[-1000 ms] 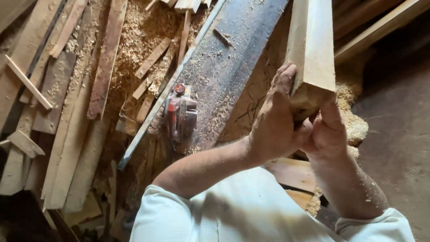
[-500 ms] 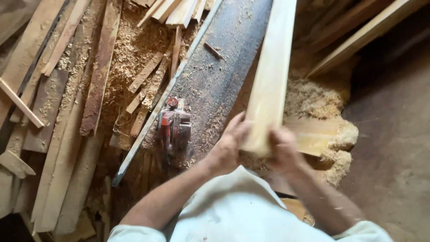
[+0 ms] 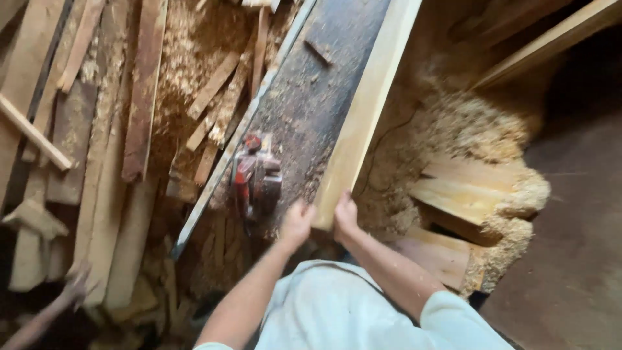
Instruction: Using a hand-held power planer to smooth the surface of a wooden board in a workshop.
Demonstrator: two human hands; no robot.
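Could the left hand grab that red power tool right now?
Probably not right now: the left hand is close beside the red power tool with nothing between them, but it is gripping the pale plank.

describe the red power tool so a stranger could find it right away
Find the long dark metal bench running diagonally up the middle. Near its lower end, just left of the pale plank both hands grip, sits the small power tool, the only red thing among brown offcuts and sawdust.

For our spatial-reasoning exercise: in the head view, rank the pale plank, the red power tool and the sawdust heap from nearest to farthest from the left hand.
1. Pale plank: gripped by the left hand.
2. Red power tool: just up-left.
3. Sawdust heap: far right.
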